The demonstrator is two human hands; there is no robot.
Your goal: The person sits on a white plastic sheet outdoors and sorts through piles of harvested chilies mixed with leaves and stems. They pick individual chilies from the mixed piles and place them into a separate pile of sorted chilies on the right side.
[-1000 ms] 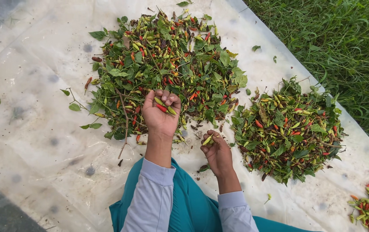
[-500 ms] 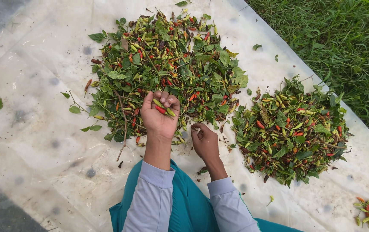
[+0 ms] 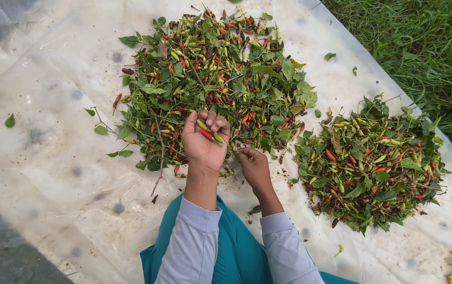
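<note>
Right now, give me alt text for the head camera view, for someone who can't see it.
The left hand cups small red and green chili peppers while the right hand reaches into the large pile of green leaves and chilies on a white plastic sheet; a smaller pile lies rightward.

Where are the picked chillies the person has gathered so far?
In the head view, a few chillies lie in the cupped left hand, held over the near edge of the big leafy pile, left of centre.
</note>
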